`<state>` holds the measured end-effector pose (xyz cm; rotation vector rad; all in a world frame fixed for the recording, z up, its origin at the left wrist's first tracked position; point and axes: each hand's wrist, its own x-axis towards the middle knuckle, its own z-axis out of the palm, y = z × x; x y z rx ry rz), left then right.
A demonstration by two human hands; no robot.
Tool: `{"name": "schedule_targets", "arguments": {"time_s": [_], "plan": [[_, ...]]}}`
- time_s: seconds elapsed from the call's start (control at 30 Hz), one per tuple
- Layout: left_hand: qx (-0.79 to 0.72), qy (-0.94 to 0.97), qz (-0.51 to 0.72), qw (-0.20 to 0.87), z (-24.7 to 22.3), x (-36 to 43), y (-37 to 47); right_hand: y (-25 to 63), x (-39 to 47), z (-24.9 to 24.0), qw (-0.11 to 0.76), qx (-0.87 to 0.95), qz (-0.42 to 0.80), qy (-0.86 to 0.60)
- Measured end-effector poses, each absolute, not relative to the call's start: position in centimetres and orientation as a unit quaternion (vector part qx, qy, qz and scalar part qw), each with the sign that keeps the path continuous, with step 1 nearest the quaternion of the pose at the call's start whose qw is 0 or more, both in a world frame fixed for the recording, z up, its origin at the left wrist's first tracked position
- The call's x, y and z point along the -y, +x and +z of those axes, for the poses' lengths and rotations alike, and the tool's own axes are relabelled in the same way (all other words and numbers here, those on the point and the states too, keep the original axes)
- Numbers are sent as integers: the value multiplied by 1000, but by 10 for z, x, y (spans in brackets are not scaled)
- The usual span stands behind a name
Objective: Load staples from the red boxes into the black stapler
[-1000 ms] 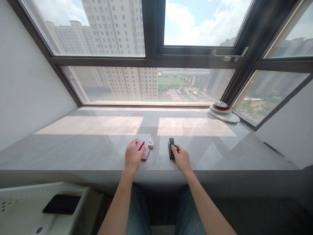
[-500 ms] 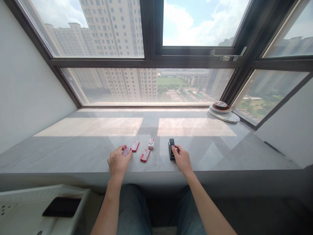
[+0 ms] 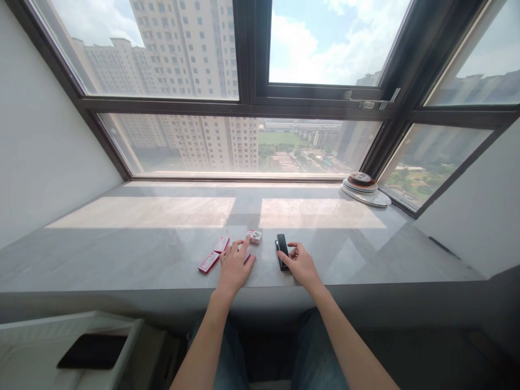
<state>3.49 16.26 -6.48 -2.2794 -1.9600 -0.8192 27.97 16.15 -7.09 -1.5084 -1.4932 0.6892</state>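
My left hand point(image 3: 235, 266) is over a small red-and-white box that it mostly hides. Its fingers are spread, and the index fingertip is at a small white-and-red box point(image 3: 254, 236). Two flat red-and-white boxes, one nearer point(image 3: 208, 262) and one farther point(image 3: 221, 244), lie end to end just left of that hand. On the right, my right hand point(image 3: 299, 264) has its thumb and fingers around a black stapler point(image 3: 281, 252), which rests lengthwise on the grey marbled sill.
A stack of plates point(image 3: 361, 187) stands in the far right corner by the window. Below the sill's front edge point(image 3: 162, 291), a dark flat object point(image 3: 93, 351) lies on a white cart point(image 3: 28, 346) at the left. A thin dark strip point(image 3: 446, 250) runs along the right wall.
My left hand has moved right, leaving the near flat box, which now lies farther towards the front. The white-and-red box looks turned. My right hand stays at the stapler.
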Motion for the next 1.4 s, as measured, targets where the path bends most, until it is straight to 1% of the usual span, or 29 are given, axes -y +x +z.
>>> {"name": "schedule_targets", "arguments": {"time_s": [0.13,0.23,0.33,0.43,0.6,0.63,0.7,0.8,0.87,0.93,0.97,1.03,1.13,1.2,1.27,1.33,1.4], "plan": [[672,-683,-286,1,-71,-153,26,303,-162,-60,395,658,255,-588],[620,-729,-289,-40,-72,-140,36,305,-168,-50,383,694,213,-571],[538,-784,-301,-74,-70,-135,54,286,-174,-43,365,737,201,-531],[501,-805,-305,-90,-66,-136,62,255,-176,-38,344,766,222,-496],[472,-817,-306,-124,-63,-134,44,210,-176,-33,320,759,165,-542],[467,-818,-309,-131,-62,-133,39,205,-177,-31,331,754,161,-544],[463,-817,-312,-146,-62,-133,31,203,-180,-27,387,724,186,-539],[469,-810,-310,-168,-64,-137,22,218,-184,-27,505,608,297,-535],[475,-805,-308,-180,-65,-140,19,239,-184,-34,567,512,382,-520],[479,-801,-306,-189,-67,-141,18,265,-182,-47,602,428,450,-503],[481,-799,-306,-192,-67,-142,18,279,-179,-54,604,393,476,-504],[480,-797,-311,-195,-67,-140,16,305,-172,-68,583,343,506,-535],[485,-788,-333,-180,-64,-135,7,330,-158,-83,536,336,491,-599],[509,-778,-335,-153,-61,-130,1,332,-149,-86,493,375,477,-623],[530,-777,-312,-136,-59,-126,-1,318,-142,-86,433,444,476,-624],[531,-786,-285,-139,-57,-124,3,294,-138,-85,374,518,480,-601],[520,-794,-277,-150,-56,-125,11,267,-139,-85,345,570,467,-581]]}}
